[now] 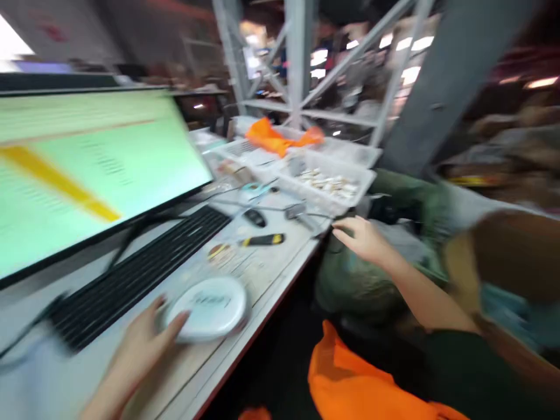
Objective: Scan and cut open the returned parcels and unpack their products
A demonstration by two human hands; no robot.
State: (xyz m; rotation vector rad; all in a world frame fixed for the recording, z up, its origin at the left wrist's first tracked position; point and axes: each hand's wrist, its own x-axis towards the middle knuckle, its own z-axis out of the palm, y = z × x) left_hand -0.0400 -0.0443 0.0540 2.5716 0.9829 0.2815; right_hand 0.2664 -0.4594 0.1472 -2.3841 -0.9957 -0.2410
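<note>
My left hand [144, 341] is at the left side of a white, rounded, lidded-looking object [212, 306] with blurred lettering on top. Its thumb overlaps the object's near edge and the fingers are spread; a firm grip does not show. My right hand [361, 236] reaches out past the table's right edge, fingers stretched and thumb slightly apart. Close to its fingertips are the table corner and a thin dark cable [321, 216]; whether they touch is too blurred to tell. A black and yellow-handled tool [265, 240] lies on the table between the hands.
A monitor [96, 169] and black keyboard [144, 268] occupy the left. Further back are a mouse [255, 218], blue-handled scissors [254, 189] and a white bin [330, 181] of small pieces. Orange cloth [280, 137] lies behind; a green sack [350, 283] stands right of the table.
</note>
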